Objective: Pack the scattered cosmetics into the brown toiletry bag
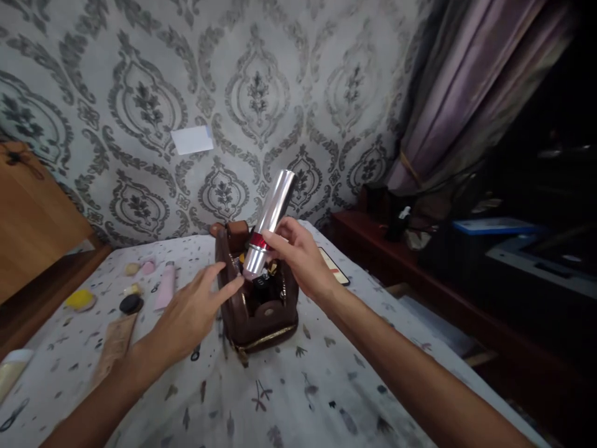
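My right hand point(298, 252) grips a shiny silver cylindrical bottle with a red band point(276, 205), fingers wrapped round its lower part. The bottle tilts, its top leaning right and its lower end over the opening of a dark brown zippered bag point(265, 336). The bag stands unzipped on the bed, and dark items inside are partly hidden. At the bag's left edge, my left hand point(191, 308) has its thumb and fingers apart and holds nothing. Its thumb tip is close to the bottle's lower end; whether they touch I cannot tell.
Left on the patterned sheet point(224, 414) lie a pink tube point(166, 286), a beige tube point(115, 342), a black round item point(130, 303), a yellow item point(80, 300) and several small things. A phone point(336, 267) lies right of the bag. Beyond stands a patterned wall point(259, 87).
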Demonstrator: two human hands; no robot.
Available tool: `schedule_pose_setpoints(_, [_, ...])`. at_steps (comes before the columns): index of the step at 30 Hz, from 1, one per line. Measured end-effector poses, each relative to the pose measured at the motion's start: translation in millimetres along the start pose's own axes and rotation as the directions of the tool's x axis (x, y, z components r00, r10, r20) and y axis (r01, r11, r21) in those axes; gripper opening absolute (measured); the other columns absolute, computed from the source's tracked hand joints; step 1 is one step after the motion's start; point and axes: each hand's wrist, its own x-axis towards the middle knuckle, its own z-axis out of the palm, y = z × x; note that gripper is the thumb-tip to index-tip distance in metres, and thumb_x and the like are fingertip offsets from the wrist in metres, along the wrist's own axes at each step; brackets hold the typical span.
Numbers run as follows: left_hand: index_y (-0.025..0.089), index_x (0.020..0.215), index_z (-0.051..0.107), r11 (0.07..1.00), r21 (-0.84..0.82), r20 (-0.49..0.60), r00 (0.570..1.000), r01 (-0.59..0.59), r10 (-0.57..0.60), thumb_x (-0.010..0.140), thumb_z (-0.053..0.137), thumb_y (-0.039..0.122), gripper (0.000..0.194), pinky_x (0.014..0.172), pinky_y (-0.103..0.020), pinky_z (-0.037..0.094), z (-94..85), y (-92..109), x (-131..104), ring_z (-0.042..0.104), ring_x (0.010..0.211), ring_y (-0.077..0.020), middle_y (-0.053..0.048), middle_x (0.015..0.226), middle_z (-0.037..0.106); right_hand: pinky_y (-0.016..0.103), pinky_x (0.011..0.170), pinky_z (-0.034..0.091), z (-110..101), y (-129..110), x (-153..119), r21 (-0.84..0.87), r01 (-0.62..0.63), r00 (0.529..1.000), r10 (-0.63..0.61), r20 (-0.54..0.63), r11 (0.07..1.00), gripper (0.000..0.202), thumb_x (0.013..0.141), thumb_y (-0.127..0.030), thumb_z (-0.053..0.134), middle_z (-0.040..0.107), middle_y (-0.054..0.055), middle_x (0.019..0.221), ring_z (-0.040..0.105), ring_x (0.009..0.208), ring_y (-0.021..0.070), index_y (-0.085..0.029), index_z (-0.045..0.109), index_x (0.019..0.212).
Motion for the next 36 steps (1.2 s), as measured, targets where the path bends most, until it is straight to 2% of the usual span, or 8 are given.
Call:
schedule_pose_setpoints(5, [0.031, 0.137, 0.048, 0.998, 0.043, -0.029, 0.999, 0.043, -0.042, 0.086, 0.033, 0.005, 0.060, 0.070, -0.033, 0.057, 8.1, -2.3, -7.5, 0.061, 0.109, -0.0267, -0.013, 0.139, 0.049, 0.022, 0.057, 0.048, -10.0, 12.6, 13.9, -0.255, 0.001, 0.999, 0.008, 0.034, 0.967, 0.023, 0.077, -0.034, 0.069, 0.061, -0.002, 0.079, 0.059, 0.071, 0.0127, -0.018, 0.055, 0.086])
schedule_pose_setpoints(10, [0.030, 0.130, 0.055, 0.996, -0.013, -0.075, 0.993, 0.087, -0.088, 0.091, 0.033, 0.012, 0.048, 0.072, -0.033, 0.056, 13.2, 0.9, -6.5, 0.063, 0.106, -0.0257, -0.012, 0.136, 0.053, 0.027, 0.064, 0.049, -4.9, 15.6, 29.2, -0.599, -0.004, 0.993, 0.075, 0.094, 0.801, 0.024, 0.073, -0.028, 0.071, 0.061, -0.002, 0.075, 0.059, 0.068, 0.0136, -0.017, 0.055, 0.089])
schedule_pose_setpoints(17, [0.030, 0.132, 0.052, 0.996, 0.006, -0.096, 0.992, 0.085, -0.084, 0.086, 0.036, 0.007, 0.054, 0.073, -0.033, 0.057, 16.1, 2.7, -5.9, 0.059, 0.114, -0.0268, -0.012, 0.136, 0.052, 0.029, 0.053, 0.052, 16.9, 17.9, 41.4, -0.749, 0.031, 0.941, 0.234, 0.246, 0.662, 0.053, 0.068, -0.021, 0.072, 0.065, 0.000, 0.074, 0.063, 0.059, 0.0187, -0.016, 0.047, 0.115])
schedule_pose_setpoints(20, [0.032, 0.132, 0.051, 0.996, -0.012, -0.094, 0.992, 0.086, -0.087, 0.087, 0.037, 0.007, 0.053, 0.077, -0.035, 0.057, 16.5, 1.9, -6.0, 0.059, 0.114, -0.0258, -0.012, 0.135, 0.052, 0.030, 0.049, 0.053, 25.0, 20.7, 45.7, -0.815, 0.004, 0.898, 0.356, 0.258, 0.580, 0.059, 0.065, -0.014, 0.069, 0.067, 0.004, 0.071, 0.063, 0.050, 0.0204, -0.013, 0.045, 0.119])
schedule_pose_setpoints(22, [0.032, 0.132, 0.052, 0.994, -0.015, -0.071, 0.992, 0.106, -0.107, 0.087, 0.038, 0.007, 0.053, 0.074, -0.033, 0.057, 16.7, 1.7, -6.0, 0.060, 0.111, -0.0253, -0.011, 0.136, 0.052, 0.030, 0.043, 0.052, 29.1, 23.5, 49.2, -0.842, -0.034, 0.875, 0.423, 0.236, 0.539, 0.061, 0.063, -0.012, 0.068, 0.070, 0.010, 0.077, 0.062, 0.044, 0.0203, -0.011, 0.045, 0.119])
schedule_pose_setpoints(26, [0.032, 0.131, 0.054, 0.994, -0.014, -0.064, 0.992, 0.107, -0.107, 0.085, 0.038, 0.004, 0.055, 0.065, -0.031, 0.057, 16.5, 2.7, -5.4, 0.063, 0.105, -0.0251, -0.012, 0.136, 0.051, 0.026, 0.033, 0.047, 34.8, 37.0, 56.8, -0.835, -0.126, 0.877, 0.453, 0.159, 0.536, 0.058, 0.055, -0.009, 0.071, 0.072, 0.013, 0.085, 0.058, 0.036, 0.0164, -0.014, 0.051, 0.109])
schedule_pose_setpoints(31, [0.033, 0.137, 0.049, 0.994, -0.025, -0.089, 0.990, 0.104, -0.106, 0.083, 0.038, 0.001, 0.063, 0.072, -0.033, 0.058, 16.5, 5.1, -7.2, 0.061, 0.108, -0.0248, -0.012, 0.134, 0.052, 0.025, 0.033, 0.046, 41.0, 63.4, 64.8, -0.803, -0.119, 0.894, 0.415, 0.169, 0.584, 0.046, 0.042, -0.001, 0.074, 0.069, 0.005, 0.065, 0.059, 0.036, 0.0180, -0.018, 0.057, 0.081])
schedule_pose_setpoints(36, [0.030, 0.135, 0.050, 0.996, -0.026, -0.125, 0.989, 0.080, -0.082, 0.082, 0.038, 0.000, 0.061, 0.075, -0.036, 0.059, 19.4, 6.8, -8.8, 0.059, 0.111, -0.0264, -0.013, 0.137, 0.049, 0.024, 0.032, 0.045, 48.0, 79.9, 72.9, -0.840, -0.137, 0.891, 0.436, 0.128, 0.525, 0.040, 0.040, 0.005, 0.074, 0.057, -0.005, 0.044, 0.057, 0.035, 0.0179, -0.019, 0.056, 0.065])
